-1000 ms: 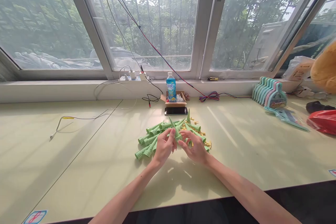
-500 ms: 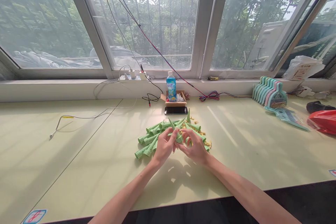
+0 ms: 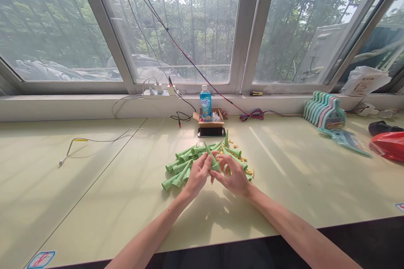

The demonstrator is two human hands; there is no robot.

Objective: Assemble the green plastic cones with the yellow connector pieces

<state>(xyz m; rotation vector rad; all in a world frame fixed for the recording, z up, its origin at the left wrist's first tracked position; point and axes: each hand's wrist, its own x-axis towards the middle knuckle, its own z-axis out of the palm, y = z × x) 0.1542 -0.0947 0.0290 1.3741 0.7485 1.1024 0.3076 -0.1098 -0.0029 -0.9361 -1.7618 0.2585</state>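
Between my hands a pale green plastic cone (image 3: 211, 157) points up and to the left, its wide ribbed end low. My left hand (image 3: 198, 175) pinches the cone from its left side. The fingers of my right hand (image 3: 234, 178) curl around the cone's wide end, thumb underneath; the exact contact is partly hidden. Beneath and behind both hands lies a loose heap of similar green cones (image 3: 181, 167), several with open round ends facing me. One cone (image 3: 226, 138) stands upright at the back. Small yellow plastic pieces (image 3: 250, 172) are scattered along the heap's right side.
Behind the heap lie a black phone (image 3: 211, 132) and a small cardboard box (image 3: 211, 125) with a blue bottle (image 3: 206, 104). Cables (image 3: 94, 139) cross the table's left. Pastel plastic pieces (image 3: 325, 109) and a red object (image 3: 389, 146) sit at right. The table's front edge is near my forearms.
My left thumb and fingers have shifted slightly on the cone, so more of its side shows. My right hand has hardly moved, and the heap looks the same.
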